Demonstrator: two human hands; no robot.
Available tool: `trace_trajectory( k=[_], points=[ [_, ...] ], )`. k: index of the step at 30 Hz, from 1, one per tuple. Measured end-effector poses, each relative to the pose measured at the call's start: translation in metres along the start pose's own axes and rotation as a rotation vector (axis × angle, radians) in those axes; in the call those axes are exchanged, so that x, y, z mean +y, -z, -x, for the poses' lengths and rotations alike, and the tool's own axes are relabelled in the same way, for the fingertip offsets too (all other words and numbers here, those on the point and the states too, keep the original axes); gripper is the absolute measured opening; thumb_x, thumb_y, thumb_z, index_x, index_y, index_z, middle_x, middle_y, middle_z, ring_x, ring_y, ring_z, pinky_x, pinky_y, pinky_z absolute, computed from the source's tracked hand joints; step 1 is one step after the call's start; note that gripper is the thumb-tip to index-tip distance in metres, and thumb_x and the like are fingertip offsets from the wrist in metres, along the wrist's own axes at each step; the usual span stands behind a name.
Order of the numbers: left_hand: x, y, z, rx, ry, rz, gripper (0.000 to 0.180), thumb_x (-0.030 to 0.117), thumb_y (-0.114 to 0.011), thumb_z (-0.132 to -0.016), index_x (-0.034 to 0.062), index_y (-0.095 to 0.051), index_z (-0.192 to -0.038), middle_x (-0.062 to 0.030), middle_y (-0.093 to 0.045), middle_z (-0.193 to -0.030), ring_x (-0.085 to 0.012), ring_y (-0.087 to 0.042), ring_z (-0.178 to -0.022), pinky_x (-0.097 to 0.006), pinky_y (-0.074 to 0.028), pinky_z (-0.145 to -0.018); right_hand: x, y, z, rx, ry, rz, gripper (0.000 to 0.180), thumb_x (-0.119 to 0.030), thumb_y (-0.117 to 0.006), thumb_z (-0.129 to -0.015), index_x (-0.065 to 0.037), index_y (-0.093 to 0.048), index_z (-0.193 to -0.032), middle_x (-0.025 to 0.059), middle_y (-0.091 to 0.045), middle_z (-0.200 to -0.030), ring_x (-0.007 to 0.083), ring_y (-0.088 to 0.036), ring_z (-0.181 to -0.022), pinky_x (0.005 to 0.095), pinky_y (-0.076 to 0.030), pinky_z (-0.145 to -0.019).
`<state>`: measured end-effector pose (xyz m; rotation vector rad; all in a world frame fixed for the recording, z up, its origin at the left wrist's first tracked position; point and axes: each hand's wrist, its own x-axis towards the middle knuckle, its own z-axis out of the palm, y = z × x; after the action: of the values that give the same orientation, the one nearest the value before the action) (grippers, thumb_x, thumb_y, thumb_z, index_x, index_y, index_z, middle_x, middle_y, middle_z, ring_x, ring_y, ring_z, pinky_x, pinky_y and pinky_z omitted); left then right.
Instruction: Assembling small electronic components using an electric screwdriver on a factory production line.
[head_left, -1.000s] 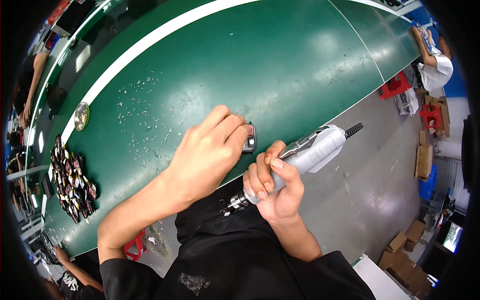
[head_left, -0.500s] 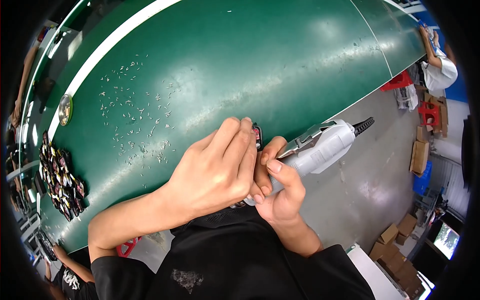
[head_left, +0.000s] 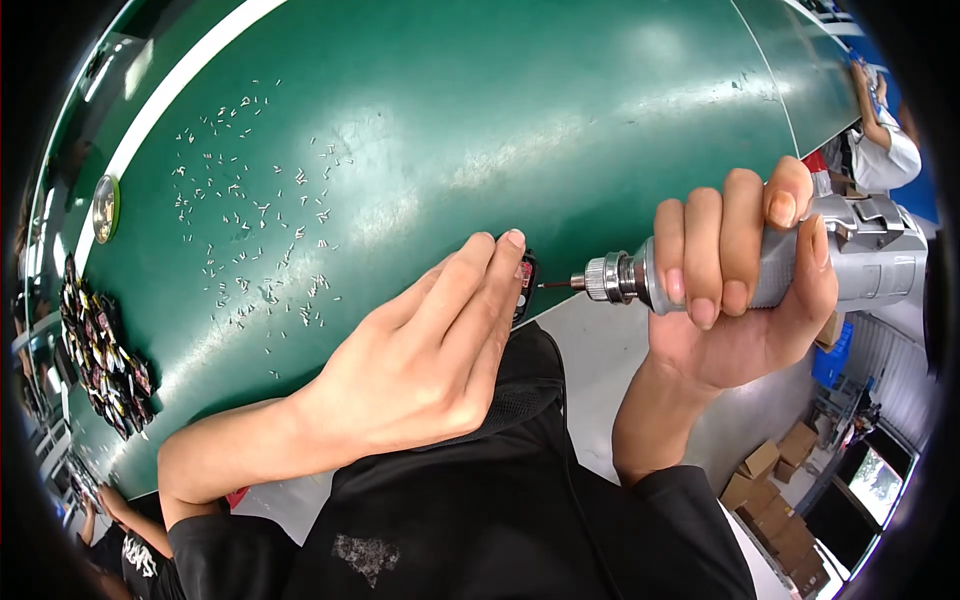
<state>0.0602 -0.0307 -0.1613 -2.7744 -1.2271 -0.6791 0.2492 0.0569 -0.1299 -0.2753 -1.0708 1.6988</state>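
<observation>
Fingers of my left hand (head_left: 420, 360) are closed around a small black part (head_left: 527, 288) with a red patch inside, at the green table's near edge. Most of that part is hidden behind the fingers. My right hand (head_left: 725, 270) wraps around a grey electric screwdriver (head_left: 880, 255), held sideways. Its thin bit (head_left: 553, 286) points left and reaches close to the black part; I cannot tell whether they touch. Many small screws (head_left: 265, 212) lie scattered on the table, left of my hands.
A heap of small dark parts (head_left: 100, 350) lies on the table's left side. Beyond it sits a round green-rimmed dish (head_left: 106, 209). Co-workers are at the far right and lower left. Cardboard boxes (head_left: 775, 505) stand on the floor at right.
The screwdriver has moved right, away from my body, and its bit now faces the black part. My right hand has changed its hold to a full wrap. My left hand stays on the part.
</observation>
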Motion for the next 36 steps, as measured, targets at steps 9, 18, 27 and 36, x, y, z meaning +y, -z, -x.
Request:
trace_trajectory(
  k=[9,18,27,36],
  points=[
    [-0.001,0.004,-0.001,-0.031,0.031,0.044,0.044,-0.002,-0.059,-0.052,-0.0173,-0.062,-0.092,-0.0279,-0.061,-0.106,-0.0349,-0.060,-0.093,-0.037,-0.056,-0.075,0.015,0.006,-0.006,0.016,-0.042,0.032,0.019,-0.023,-0.040,-0.094,-0.006,-0.048,-0.095,-0.0011,-0.040,-0.055,0.0088,-0.039,-0.044,0.0269,-0.038,-0.050],
    [0.000,-0.001,0.002,-0.004,0.026,0.039,0.044,0.001,-0.058,-0.052,-0.0166,-0.062,-0.092,-0.0282,-0.060,-0.106,-0.0355,-0.059,-0.095,-0.037,-0.055,-0.076,0.012,0.001,-0.012,-0.117,-0.109,0.099,0.017,-0.022,-0.041,-0.094,-0.008,-0.040,-0.084,0.0001,-0.040,-0.055,0.0098,-0.038,-0.042,0.0270,-0.038,-0.048],
    [-0.003,0.000,0.003,0.022,0.004,0.013,0.042,0.002,-0.058,-0.056,-0.0162,-0.060,-0.094,-0.0287,-0.059,-0.108,-0.0363,-0.059,-0.097,-0.038,-0.054,-0.081,0.018,-0.015,-0.016,-0.216,-0.066,0.198,0.017,-0.019,-0.044,-0.092,-0.009,-0.038,-0.080,-0.0007,-0.038,-0.053,0.0076,-0.033,-0.038,0.0247,-0.035,-0.044],
    [-0.008,0.015,0.024,-0.031,-0.073,0.118,0.029,0.011,-0.061,-0.070,-0.0112,-0.063,-0.089,-0.0173,-0.062,-0.096,-0.0272,-0.057,-0.099,-0.031,-0.049,-0.083,0.023,-0.013,-0.024,-0.426,-0.087,-0.183,0.021,-0.011,-0.064,-0.082,-0.008,-0.047,-0.069,-0.0012,-0.046,-0.044,0.0084,-0.041,-0.031,0.0206,-0.040,-0.033]
  ],
)
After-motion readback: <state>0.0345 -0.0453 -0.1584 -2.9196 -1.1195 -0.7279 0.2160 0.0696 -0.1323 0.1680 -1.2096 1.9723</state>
